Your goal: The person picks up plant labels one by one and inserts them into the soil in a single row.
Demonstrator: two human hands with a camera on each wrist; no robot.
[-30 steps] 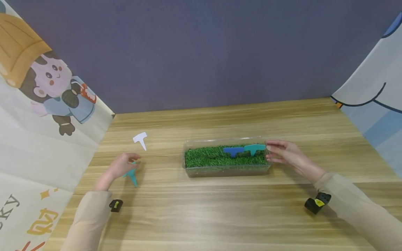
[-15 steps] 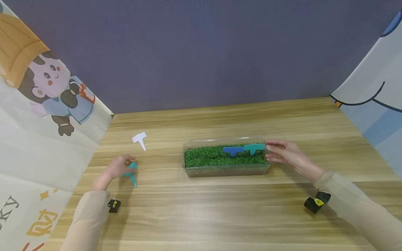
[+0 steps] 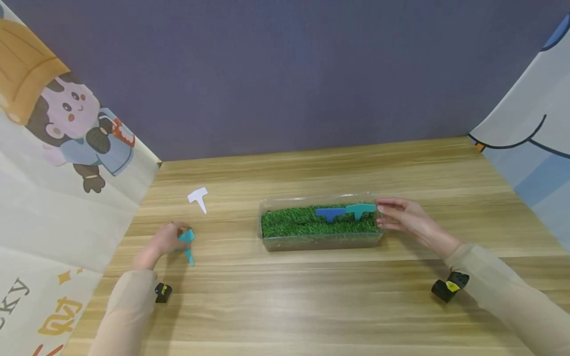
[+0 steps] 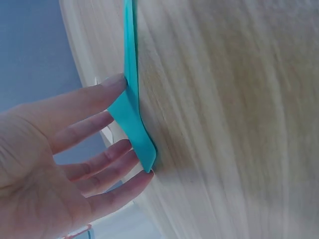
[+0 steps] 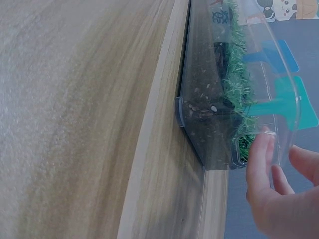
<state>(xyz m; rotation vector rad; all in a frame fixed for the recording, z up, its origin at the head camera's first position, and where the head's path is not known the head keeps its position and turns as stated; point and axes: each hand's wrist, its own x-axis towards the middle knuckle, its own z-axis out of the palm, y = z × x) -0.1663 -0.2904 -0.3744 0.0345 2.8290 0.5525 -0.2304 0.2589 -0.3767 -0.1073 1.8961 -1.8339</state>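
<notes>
The T-shaped tags (image 3: pixel 198 198) came in at four: one white, one blue, and a pair in teal! Two hands (image 3: pixel 406 217) were in play, two beige sleeves (image 3: pixel 498 287) behind them, and two black wrist devices (image 3: pixel 445 291), one to each arm. Just one clear box (image 3: pixel 325 243) showed, and just one bed of grass (image 3: pixel 289 225)! One wooden table (image 3: pixel 311 301), one dark backdrop (image 3: pixel 285 74) and, yes, two printed sheets (image 3: pixel 44 212) were out there!

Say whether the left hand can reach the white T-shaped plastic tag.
Probably yes: nothing visible stands between the left hand and the white tag, though that hand is at the teal T-shaped plastic tag.
</notes>
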